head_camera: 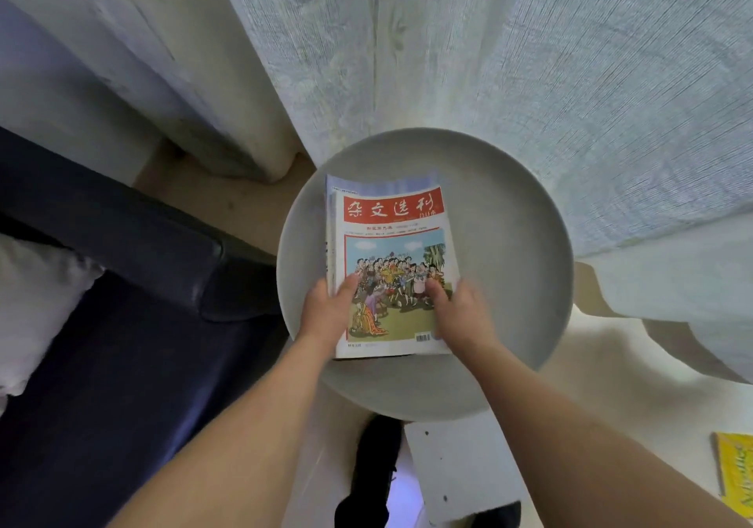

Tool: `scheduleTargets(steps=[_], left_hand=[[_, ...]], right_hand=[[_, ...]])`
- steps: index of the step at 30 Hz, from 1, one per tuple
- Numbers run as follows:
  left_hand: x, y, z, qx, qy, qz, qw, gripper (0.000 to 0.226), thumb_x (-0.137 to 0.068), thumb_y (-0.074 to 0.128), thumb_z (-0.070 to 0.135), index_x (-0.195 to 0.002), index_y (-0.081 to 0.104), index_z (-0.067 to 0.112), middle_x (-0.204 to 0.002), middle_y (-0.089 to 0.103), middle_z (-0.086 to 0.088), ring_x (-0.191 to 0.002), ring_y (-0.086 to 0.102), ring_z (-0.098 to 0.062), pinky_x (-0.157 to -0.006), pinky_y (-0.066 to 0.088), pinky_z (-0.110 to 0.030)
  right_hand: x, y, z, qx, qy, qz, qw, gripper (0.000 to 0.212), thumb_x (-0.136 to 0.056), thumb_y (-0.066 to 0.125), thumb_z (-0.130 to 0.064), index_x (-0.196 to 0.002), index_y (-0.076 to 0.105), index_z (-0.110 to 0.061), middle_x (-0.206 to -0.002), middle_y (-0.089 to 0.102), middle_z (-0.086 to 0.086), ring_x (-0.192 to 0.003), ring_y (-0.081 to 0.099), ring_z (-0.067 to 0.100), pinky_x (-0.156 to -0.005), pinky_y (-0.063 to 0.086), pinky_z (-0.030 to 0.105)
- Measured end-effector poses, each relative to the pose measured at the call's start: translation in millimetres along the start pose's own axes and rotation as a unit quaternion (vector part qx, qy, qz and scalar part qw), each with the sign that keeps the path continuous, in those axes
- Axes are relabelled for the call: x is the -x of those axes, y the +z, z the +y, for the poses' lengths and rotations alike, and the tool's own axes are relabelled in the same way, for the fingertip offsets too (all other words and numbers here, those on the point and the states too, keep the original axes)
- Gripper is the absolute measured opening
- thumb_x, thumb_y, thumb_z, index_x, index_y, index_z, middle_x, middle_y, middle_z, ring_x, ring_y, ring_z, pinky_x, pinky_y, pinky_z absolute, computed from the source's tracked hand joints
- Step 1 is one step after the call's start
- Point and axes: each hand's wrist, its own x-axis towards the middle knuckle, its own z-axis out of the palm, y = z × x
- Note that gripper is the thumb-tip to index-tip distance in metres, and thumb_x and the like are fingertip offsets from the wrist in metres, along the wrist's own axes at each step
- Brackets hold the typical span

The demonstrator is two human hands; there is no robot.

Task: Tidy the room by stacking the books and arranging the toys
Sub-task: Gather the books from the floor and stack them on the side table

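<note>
Hands gripping red-titled cartoon-cover book stack mid-frame on round grey table: left hand, right hand, thumbs pressing cover.

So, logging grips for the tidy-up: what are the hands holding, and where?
Both hands, left and right, hold the book stack by its near side edges.

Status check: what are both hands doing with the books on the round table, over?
Left hand and right hand grip the near end of the book stack. Stack sits on the round table. Yellow book lies apart, lower right. Nothing blocking.
</note>
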Motion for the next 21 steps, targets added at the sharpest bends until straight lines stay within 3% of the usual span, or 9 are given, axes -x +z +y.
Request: scheduleTargets(steps=[3,6,8,10,14,18,21], left_hand=[[-11,-3,-9,-0.144,-0.005,-0.003,0.990,0.038,-0.093,0.066,0.041,-0.121,0.052,0.019,-0.120,0.065,-0.003,-0.098,0.067,-0.021,-0.090,0.057,-0.044],[-5,-7,-18,-0.300,0.020,-0.027,0.953,0.096,-0.078,0.080,0.036,-0.152,0.021,0.022,-0.139,0.040,-0.008,-0.126,0.047,-0.027,-0.107,0.044,-0.046],[4,-7,-22,-0.341,0.028,-0.064,0.937,0.125,-0.070,0.085,0.040,-0.157,-0.004,0.031,-0.144,0.028,-0.008,-0.135,0.033,-0.030,-0.114,0.035,-0.049],[10,-3,-22,-0.394,0.024,-0.103,0.913,0.137,-0.070,0.085,0.044,-0.154,-0.023,0.034,-0.150,0.014,-0.006,-0.140,0.023,-0.031,-0.117,0.031,-0.048],[19,7,-31,-0.499,0.021,-0.119,0.858,0.138,-0.075,0.080,0.036,-0.146,-0.039,0.037,-0.156,-0.007,-0.011,-0.143,0.016,-0.037,-0.117,0.030,-0.044],[22,10,-38,-0.537,0.063,-0.063,0.839,0.125,-0.084,0.069,0.021,-0.148,-0.038,0.032,-0.142,0.017,-0.015,-0.120,0.034,-0.027,-0.106,0.039,-0.037],[23,9,-44,-0.557,0.092,-0.021,0.825,0.115,-0.092,0.064,0.023,-0.149,-0.035,0.030,-0.129,0.027,-0.011,-0.098,0.032,-0.016,-0.094,0.046,-0.032]], right_hand=[[-9,14,5,0.034,0.023,-0.006,0.999,0.037,-0.097,0.050,-0.044,-0.108,0.047,-0.009,-0.106,0.054,0.007,-0.096,0.060,0.029,-0.086,0.051,0.046],[-11,16,12,0.091,0.033,0.003,0.995,0.033,-0.095,0.054,-0.019,-0.118,0.047,0.003,-0.117,0.052,0.017,-0.108,0.051,0.033,-0.095,0.044,0.041],[-10,16,14,0.120,0.045,-0.008,0.992,0.031,-0.093,0.050,-0.010,-0.118,0.047,0.007,-0.117,0.051,0.020,-0.109,0.048,0.035,-0.092,0.040,0.037],[-10,18,15,0.129,0.062,-0.019,0.989,0.031,-0.091,0.051,-0.008,-0.118,0.050,0.008,-0.118,0.050,0.020,-0.104,0.043,0.031,-0.087,0.036,0.033],[-11,25,16,0.175,0.064,-0.023,0.982,0.030,-0.092,0.055,-0.012,-0.117,0.051,0.004,-0.120,0.048,0.017,-0.108,0.040,0.029,-0.089,0.034,0.031],[-9,32,21,0.163,0.049,-0.006,0.985,0.018,-0.095,0.048,-0.009,-0.105,0.062,-0.004,-0.109,0.047,0.012,-0.102,0.043,0.030,-0.085,0.037,0.032],[-9,34,24,0.122,0.058,0.001,0.991,0.017,-0.090,0.051,-0.006,-0.106,0.054,0.001,-0.110,0.049,0.015,-0.099,0.045,0.029,-0.089,0.042,0.036]])
